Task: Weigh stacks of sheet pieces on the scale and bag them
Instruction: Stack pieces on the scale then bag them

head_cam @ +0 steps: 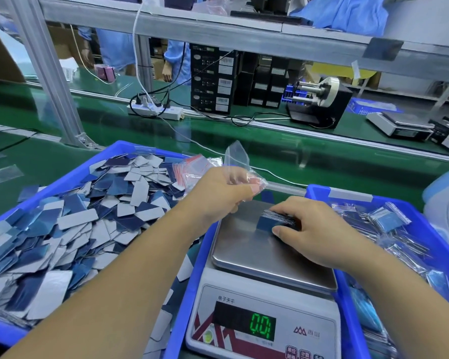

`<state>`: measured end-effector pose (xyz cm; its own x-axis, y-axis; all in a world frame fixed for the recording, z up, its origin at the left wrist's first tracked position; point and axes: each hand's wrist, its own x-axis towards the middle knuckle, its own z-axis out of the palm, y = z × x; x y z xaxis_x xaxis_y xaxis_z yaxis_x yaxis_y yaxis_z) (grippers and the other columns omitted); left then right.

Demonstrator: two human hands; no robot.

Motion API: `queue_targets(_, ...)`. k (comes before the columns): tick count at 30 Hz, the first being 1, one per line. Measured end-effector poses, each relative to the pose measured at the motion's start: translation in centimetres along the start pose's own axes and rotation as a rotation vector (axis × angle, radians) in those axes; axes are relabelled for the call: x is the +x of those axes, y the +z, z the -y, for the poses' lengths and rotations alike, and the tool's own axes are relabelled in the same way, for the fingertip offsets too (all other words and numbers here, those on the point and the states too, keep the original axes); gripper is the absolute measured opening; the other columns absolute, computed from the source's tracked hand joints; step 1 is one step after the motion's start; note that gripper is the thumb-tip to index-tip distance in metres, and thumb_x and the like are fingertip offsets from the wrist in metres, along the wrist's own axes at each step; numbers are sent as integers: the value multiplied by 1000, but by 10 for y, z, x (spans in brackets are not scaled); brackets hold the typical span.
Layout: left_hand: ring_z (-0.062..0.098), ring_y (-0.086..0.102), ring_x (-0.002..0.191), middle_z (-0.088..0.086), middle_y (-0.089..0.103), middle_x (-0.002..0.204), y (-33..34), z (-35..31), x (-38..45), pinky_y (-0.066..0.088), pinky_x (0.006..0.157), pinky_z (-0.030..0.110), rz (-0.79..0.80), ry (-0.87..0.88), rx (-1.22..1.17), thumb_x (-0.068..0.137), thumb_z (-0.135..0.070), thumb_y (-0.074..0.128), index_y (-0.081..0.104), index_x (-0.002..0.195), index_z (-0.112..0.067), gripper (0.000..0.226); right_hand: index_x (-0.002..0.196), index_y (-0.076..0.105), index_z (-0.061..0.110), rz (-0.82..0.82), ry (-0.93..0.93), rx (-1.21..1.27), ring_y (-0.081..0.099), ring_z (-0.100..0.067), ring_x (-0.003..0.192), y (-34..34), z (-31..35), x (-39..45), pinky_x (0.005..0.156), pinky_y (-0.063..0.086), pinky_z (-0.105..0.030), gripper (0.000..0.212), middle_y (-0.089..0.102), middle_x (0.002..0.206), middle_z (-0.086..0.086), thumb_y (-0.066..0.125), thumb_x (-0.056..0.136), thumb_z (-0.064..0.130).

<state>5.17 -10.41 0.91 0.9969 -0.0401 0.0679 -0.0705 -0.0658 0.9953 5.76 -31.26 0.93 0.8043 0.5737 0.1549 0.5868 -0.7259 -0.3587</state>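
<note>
Surface: green conveyor belt (283, 151) runs across the workbench, with a metal frame, a white power strip (154, 111) and black boxes (213, 79) behind it.
Scale: a white digital scale (263, 294) stands between two blue bins; its green display (262, 326) shows 0.0 and then one digit that I cannot read clearly.
Left arm: it reaches forward from the bottom left, over the left bin (109, 158), with the forearm bare.
Left hand: the left hand (219, 193) is above the far left corner of the steel pan (249, 252); its fingers are curled and pinch a small clear zip bag (237, 164), which stands up above the hand.
Right arm: it comes from the bottom right and goes diagonally toward the pan.
Right hand: the right hand (311, 229) is palm down, and thumb and fingers close around a stack of sheet pieces (272, 221).
Stack: it lies at the far right part of the pan, touching it or just above it, I cannot tell; its long axis goes about left to right, and the blue end points left.
Left bin contents: loose sheet pieces (70, 226), blue and grey, lie in all directions, with empty bags (192, 168) at the far side.
Right bin: the right bin (425, 226) holds filled bags (389, 218).
</note>
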Motion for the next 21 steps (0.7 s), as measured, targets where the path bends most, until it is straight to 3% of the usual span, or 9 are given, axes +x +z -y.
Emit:
queue_targets(2,8,45,53,-8,56,55,0,1,0,34,46,17,12,-6,37,92,-12,71,69,78,-14,14,115,69,35,4,8,0,55,-3,98,0,0,0,81,32,-1,26,64,106,13,66,90,30)
queue_targets(4,9,37,45,-4,51,54,0,2,1,30,43,17,5,1,27,92,-18,71,62,59,-23,35,116,69,34,5,17,2,56,-4,98,1,-2,1,80,32,-1,26,65,106,13,67,90,30)
queue_targets(8,11,30,43,-3,36,51,0,-1,-1,25,44,22,-98,7,57,79,-48,73,40,47,-24,52,107,70,35,-39,23,68,56,-1,90,0,2,2,76,36,-4,19,66,97,14,70,89,27)
queue_targets(12,7,33,44,-10,52,53,2,-2,0,27,43,18,-43,-48,-43,79,-51,72,63,48,-26,41,93,70,36,-189,31,432,56,2,68,0,6,2,61,38,-7,12,66,79,21,69,85,26)
queue_targets(15,7,29,44,-8,40,53,3,-3,-1,26,43,19,8,-40,-81,81,-50,70,71,65,-24,31,101,73,33,-226,18,716,51,0,53,1,11,1,53,36,-7,20,63,69,21,65,83,28)
queue_targets(18,10,26,47,-5,34,56,7,-3,-2,23,44,21,53,-13,-85,81,-51,65,68,73,-22,31,101,72,39,-251,16,749,49,-1,51,3,12,2,52,35,-8,23,63,68,20,64,83,28)
queue_targets(21,10,27,50,-3,36,59,7,-4,-4,22,44,19,98,-25,-163,82,-49,65,71,63,-27,30,99,72,37,-291,25,696,54,0,54,4,14,2,53,37,-6,20,63,69,24,65,83,27)
